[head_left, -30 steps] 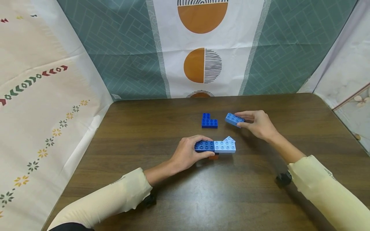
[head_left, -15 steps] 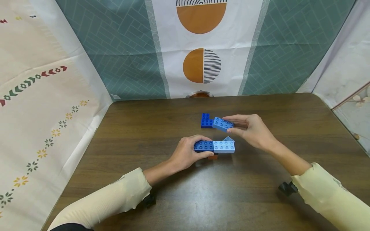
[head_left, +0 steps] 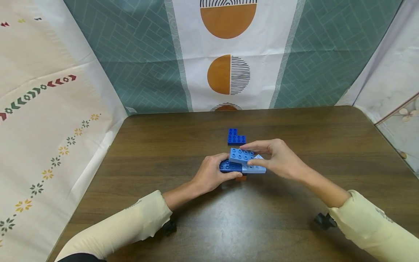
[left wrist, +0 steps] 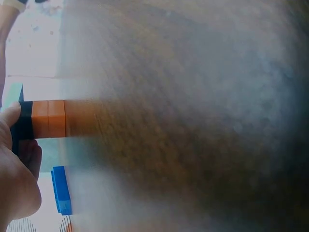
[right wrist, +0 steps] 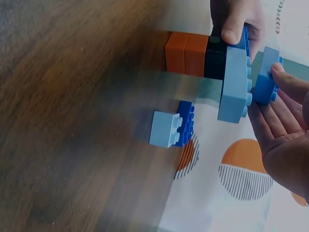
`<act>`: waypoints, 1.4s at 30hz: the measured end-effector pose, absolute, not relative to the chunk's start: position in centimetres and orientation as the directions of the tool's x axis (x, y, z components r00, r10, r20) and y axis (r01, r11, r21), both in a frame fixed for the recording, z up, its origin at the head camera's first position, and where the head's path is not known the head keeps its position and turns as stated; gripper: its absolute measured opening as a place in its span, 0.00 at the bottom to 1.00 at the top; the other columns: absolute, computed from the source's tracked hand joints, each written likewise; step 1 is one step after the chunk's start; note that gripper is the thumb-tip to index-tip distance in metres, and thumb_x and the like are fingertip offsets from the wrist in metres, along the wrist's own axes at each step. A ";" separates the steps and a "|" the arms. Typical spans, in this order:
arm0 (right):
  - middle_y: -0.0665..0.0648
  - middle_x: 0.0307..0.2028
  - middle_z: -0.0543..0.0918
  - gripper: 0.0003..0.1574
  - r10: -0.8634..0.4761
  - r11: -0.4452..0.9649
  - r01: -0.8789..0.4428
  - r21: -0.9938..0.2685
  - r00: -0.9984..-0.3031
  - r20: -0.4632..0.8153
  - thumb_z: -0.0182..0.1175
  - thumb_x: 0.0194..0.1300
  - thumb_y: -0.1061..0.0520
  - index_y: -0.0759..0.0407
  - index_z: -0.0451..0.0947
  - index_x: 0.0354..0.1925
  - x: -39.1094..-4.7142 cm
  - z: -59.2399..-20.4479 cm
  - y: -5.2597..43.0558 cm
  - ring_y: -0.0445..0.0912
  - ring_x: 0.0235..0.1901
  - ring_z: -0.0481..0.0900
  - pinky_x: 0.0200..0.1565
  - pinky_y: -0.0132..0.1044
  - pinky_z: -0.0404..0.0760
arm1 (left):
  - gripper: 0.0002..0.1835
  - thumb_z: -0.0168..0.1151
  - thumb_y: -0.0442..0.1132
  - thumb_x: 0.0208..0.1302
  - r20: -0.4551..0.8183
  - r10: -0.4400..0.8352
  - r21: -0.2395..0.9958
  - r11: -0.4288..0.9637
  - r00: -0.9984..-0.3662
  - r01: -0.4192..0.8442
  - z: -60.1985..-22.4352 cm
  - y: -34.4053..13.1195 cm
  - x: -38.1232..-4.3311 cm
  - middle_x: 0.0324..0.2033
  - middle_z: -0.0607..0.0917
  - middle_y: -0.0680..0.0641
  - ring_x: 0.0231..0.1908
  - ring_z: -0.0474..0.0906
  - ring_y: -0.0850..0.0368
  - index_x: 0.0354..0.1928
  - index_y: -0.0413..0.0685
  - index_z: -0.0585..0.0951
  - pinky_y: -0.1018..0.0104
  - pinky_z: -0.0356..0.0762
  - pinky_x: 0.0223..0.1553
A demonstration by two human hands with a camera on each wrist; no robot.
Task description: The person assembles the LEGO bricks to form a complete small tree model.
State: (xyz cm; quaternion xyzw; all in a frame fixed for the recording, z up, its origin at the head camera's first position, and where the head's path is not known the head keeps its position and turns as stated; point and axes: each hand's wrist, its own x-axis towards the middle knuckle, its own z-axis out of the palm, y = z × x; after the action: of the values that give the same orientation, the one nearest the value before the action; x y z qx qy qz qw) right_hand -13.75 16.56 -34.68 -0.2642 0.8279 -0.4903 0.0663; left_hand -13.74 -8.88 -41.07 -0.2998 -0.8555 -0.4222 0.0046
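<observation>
While a tower of bricks is steadied on the worktop (head_left: 157, 145) by the left hand (head_left: 212, 174), a mid-blue brick (head_left: 241, 155) is held above it by the right hand (head_left: 282, 160). The mid-blue brick is pinched near one end between the right thumb and the fingers, which are parted only by the brick's width; its studs are turned upward and it is tilted slightly in the head view. In the right wrist view a narrow gap is seen between its underside and the studs below.

The tower's top is formed by a dark blue brick (head_left: 229, 167) and a light blue brick (head_left: 258, 169), set end to end. The dark blue brick is gripped across its sides by the left hand, with the thumb laid on the near side and the fingers on the far side. These two are carried by a black brick (right wrist: 215, 58), under which a pair of orange bricks (right wrist: 185, 54) is stacked down to the worktop.

Behind the tower, a loose pale blue brick (right wrist: 162, 128) is rested on the worktop, studs up, turned at an angle. Farther back, blue bricks (head_left: 236, 139) are laid in an L shape, well apart from the left hand.
</observation>
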 end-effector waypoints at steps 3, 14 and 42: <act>0.58 0.59 0.87 0.28 -0.528 0.360 -0.386 -0.850 -0.835 0.156 0.76 0.64 0.65 0.60 0.85 0.62 -13.7 -34.8 16.3 0.55 0.61 0.85 0.58 0.58 0.82 | 0.26 0.80 0.45 0.64 0.263 0.508 0.716 0.467 -0.820 0.519 -41.1 -8.9 -13.7 0.49 0.91 0.45 0.47 0.89 0.56 0.58 0.39 0.84 0.68 0.86 0.47; 0.58 0.57 0.88 0.27 -0.557 0.367 -0.387 -0.846 -0.820 0.134 0.77 0.63 0.64 0.60 0.86 0.61 -13.6 -35.5 15.8 0.54 0.57 0.87 0.57 0.51 0.86 | 0.23 0.82 0.45 0.61 0.285 0.502 0.717 0.454 -0.816 0.530 -41.2 -8.9 -13.9 0.42 0.91 0.46 0.40 0.89 0.59 0.52 0.39 0.85 0.70 0.86 0.41; 0.58 0.56 0.88 0.23 -0.533 0.304 -0.275 -0.912 -0.843 0.076 0.75 0.67 0.62 0.59 0.86 0.59 -13.4 -36.5 15.8 0.53 0.59 0.86 0.54 0.38 0.86 | 0.28 0.79 0.45 0.66 0.211 0.481 0.836 0.362 -0.851 0.412 -41.2 -9.5 -13.2 0.55 0.87 0.48 0.50 0.86 0.58 0.63 0.47 0.78 0.64 0.85 0.51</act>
State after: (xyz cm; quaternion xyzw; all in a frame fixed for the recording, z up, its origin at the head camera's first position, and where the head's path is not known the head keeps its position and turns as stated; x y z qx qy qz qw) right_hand -13.45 15.82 -36.53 -0.2530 0.7982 -0.5331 0.1211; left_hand -13.24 -9.46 -41.21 -0.2707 -0.8244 -0.4959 -0.0347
